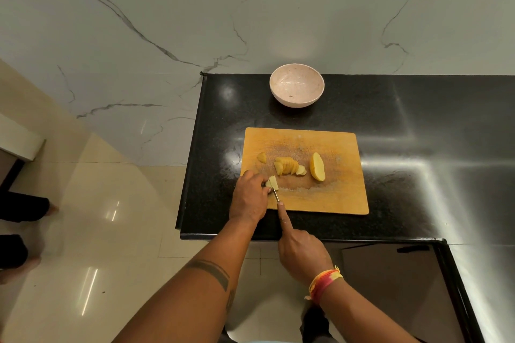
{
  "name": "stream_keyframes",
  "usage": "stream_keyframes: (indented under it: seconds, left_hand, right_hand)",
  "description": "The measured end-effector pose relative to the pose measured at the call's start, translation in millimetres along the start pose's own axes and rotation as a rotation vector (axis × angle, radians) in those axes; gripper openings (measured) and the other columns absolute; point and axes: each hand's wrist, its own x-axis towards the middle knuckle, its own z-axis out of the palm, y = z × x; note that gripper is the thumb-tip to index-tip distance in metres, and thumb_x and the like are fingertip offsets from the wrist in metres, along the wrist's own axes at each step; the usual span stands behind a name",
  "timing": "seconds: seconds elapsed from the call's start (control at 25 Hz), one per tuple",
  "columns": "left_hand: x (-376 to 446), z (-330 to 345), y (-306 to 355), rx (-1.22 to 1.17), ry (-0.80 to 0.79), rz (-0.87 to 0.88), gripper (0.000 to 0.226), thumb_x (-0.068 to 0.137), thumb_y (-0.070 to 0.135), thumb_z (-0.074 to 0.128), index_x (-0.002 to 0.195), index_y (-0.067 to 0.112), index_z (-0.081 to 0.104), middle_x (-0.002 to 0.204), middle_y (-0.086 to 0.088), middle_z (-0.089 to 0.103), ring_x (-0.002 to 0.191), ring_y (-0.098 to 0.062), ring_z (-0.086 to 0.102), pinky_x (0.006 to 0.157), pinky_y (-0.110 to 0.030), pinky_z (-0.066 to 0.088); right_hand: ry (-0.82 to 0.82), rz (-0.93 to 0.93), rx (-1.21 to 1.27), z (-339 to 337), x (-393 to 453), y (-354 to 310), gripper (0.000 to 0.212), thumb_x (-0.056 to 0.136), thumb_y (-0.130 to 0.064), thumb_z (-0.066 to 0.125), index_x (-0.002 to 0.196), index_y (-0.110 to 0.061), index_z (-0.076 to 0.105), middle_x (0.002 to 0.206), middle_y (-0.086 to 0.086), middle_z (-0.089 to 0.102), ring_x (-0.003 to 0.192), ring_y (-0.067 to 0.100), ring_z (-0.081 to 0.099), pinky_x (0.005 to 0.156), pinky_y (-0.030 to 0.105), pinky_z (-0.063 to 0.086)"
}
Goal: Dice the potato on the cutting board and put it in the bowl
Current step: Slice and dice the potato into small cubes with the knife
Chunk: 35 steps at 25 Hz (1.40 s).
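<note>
A wooden cutting board (328, 198) lies on the black counter. On it are a potato half (317, 166), a fanned row of potato slices (288, 166) and a small end piece (261, 157). At the board's near left corner my left hand (250, 198) pinches a small stack of potato slices (271, 182). My right hand (302, 255) grips a knife (276, 195), index finger stretched along its spine, the blade against that stack. The pale pink bowl (296, 83) stands behind the board; no potato shows in it.
The black granite counter (418, 147) runs right and has its left edge just beside the board. A marble wall rises behind it. Glossy tiled floor lies to the left, where another person's feet (25, 231) stand at the frame edge.
</note>
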Motion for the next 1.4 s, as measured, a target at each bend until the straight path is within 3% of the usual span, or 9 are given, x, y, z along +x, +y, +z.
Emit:
stream_keyframes:
  seconds: [0.2, 0.4, 0.52, 0.72, 0.88, 1.4]
  left_hand:
    - [-5.4, 2.2, 3.4, -0.013, 0.022, -0.028, 0.034, 0.096, 0.022, 0.058, 0.129, 0.018, 0.063, 0.117, 0.001, 0.053, 0.110, -0.016, 0.052, 0.093, -0.034, 0.051]
    - [-4.4, 8.6, 13.6, 0.106, 0.026, -0.022, 0.047, 0.092, 0.049, 0.063, 0.129, 0.021, 0.056, 0.122, -0.003, 0.048, 0.111, -0.019, 0.049, 0.095, -0.035, 0.048]
    - [0.2, 6.7, 11.2, 0.147, -0.014, 0.035, 0.038, 0.097, 0.040, 0.060, 0.129, 0.021, 0.055, 0.125, -0.003, 0.046, 0.114, -0.020, 0.047, 0.095, -0.033, 0.047]
    - [9.2, -5.3, -5.0, 0.107, -0.102, 0.146, 0.040, 0.097, 0.017, 0.061, 0.136, 0.022, 0.057, 0.131, 0.004, 0.044, 0.123, -0.016, 0.045, 0.104, -0.030, 0.042]
    - [7.1, -9.1, -8.3, 0.077, -0.083, 0.110, 0.048, 0.096, 0.022, 0.065, 0.142, 0.021, 0.054, 0.132, 0.003, 0.046, 0.124, -0.015, 0.046, 0.107, -0.030, 0.043]
    - [6.6, -13.1, -2.8, 0.073, -0.097, 0.074, 0.039, 0.099, 0.024, 0.062, 0.138, 0.016, 0.061, 0.129, 0.004, 0.049, 0.116, -0.015, 0.054, 0.101, -0.027, 0.045]
  right_hand:
    - [0.103, 0.004, 0.133, -3.7, -1.5, 10.5, 0.079, 0.101, -0.028, 0.037, 0.158, -0.040, -0.017, 0.064, -0.004, 0.059, 0.052, 0.017, 0.056, 0.052, 0.040, 0.049]
    - [0.126, 0.043, 0.182, -11.9, 7.0, 18.6, 0.076, 0.103, -0.027, 0.039, 0.161, -0.039, -0.008, 0.062, -0.004, 0.058, 0.051, 0.015, 0.054, 0.047, 0.034, 0.041]
    - [0.109, 0.024, 0.168, -14.4, 8.8, 18.4, 0.077, 0.103, -0.027, 0.039, 0.160, -0.040, -0.010, 0.062, -0.004, 0.057, 0.050, 0.014, 0.053, 0.044, 0.030, 0.035]
    - [0.085, 0.009, 0.171, -11.7, 13.9, 14.1, 0.078, 0.103, -0.027, 0.038, 0.159, -0.041, -0.014, 0.062, -0.003, 0.058, 0.050, 0.017, 0.055, 0.047, 0.037, 0.044]
    - [0.086, 0.031, 0.170, -8.0, 15.7, 9.2, 0.076, 0.103, -0.027, 0.038, 0.160, -0.039, -0.010, 0.063, -0.003, 0.059, 0.051, 0.018, 0.055, 0.047, 0.037, 0.044]
    - [0.043, -0.004, 0.185, -3.5, 21.9, -1.2, 0.078, 0.102, -0.025, 0.038, 0.161, -0.036, -0.011, 0.064, -0.002, 0.059, 0.052, 0.019, 0.057, 0.049, 0.037, 0.045]
